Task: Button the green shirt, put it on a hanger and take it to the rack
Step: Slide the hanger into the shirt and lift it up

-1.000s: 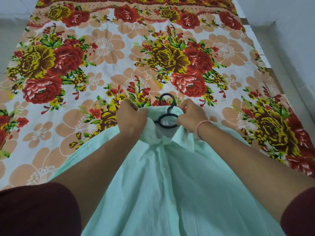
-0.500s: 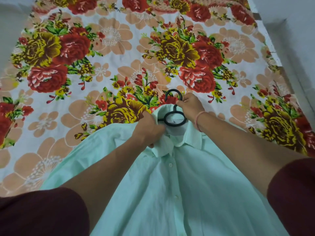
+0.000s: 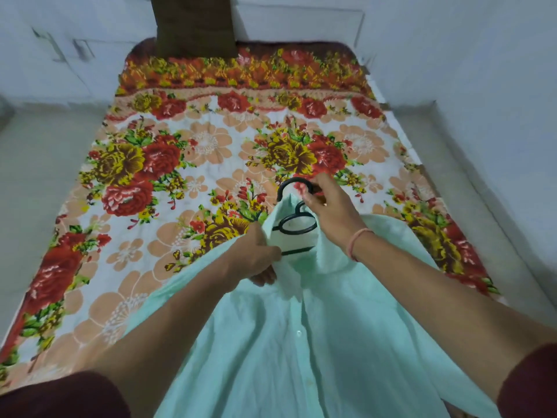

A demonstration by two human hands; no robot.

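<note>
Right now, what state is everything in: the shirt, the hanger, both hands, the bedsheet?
Green shirt: front up on the bed, placket closed lower down, neck open.
Hanger: inside the collar, hook sticking out.
Right hand: gripping the hanger's hook.
Left hand: holding the shirt's front edge near the collar.
Bedsheet: spread flat.

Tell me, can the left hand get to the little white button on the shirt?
Probably yes: the button lies bare close to the left hand, though that hand grips the green shirt now.
</note>
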